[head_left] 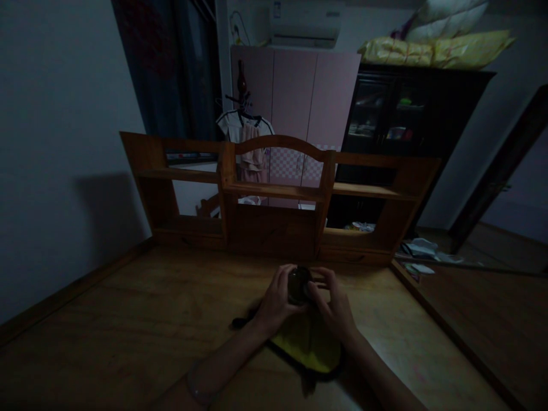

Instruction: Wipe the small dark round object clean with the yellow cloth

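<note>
A small, dark, round cup-like container (298,284) with a glossy surface is held up between both hands. My left hand (276,299) curls round its left side, fingers at the top and thumb low. My right hand (336,302) grips the right side, its thumb against the container and its fingers bent over the top. In this dim light I cannot make out what is inside it. Beneath the hands a yellow cloth piece with a black border (307,345) lies flat on the wooden surface, partly covered by my hands and forearms.
The wooden surface (141,319) has a raised edge on the right. Behind it stands a wooden shelf unit (274,191) with open compartments. Farther back are a pink wardrobe (293,97), a dark cabinet (411,120) and hanging clothes (250,140). A white wall (64,171) bounds the left.
</note>
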{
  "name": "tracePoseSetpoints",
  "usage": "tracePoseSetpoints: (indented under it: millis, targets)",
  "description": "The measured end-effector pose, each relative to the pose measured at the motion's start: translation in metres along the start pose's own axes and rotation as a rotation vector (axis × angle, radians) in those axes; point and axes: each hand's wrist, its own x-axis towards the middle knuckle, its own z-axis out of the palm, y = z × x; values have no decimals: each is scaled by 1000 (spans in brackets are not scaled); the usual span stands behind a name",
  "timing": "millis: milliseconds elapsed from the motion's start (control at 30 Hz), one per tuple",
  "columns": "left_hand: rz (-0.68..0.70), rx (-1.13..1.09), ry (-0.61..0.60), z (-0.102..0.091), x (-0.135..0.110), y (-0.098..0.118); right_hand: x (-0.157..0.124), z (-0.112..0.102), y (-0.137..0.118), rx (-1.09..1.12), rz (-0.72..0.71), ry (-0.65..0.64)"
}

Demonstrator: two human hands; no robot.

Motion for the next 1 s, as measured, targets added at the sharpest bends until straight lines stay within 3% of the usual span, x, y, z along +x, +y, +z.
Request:
tracePoseSetpoints:
  millis: [167,467,667,900,1000]
  targets:
    - [-22,-3,62,2,0,-6,-3,1,-7,-206,-269,-67]
    - [-62,87,156,-1,0,-6,-1,2,4,-206,-376,-163]
    - [-76,117,223,-2,2,-12,2,-5,10,-98,-285,-255]
    - [-47,94,131,1,2,-6,10,-16,12,249,210,28]
    - [-22,65,70,4,1,-4,10,-16,6,363,257,25]
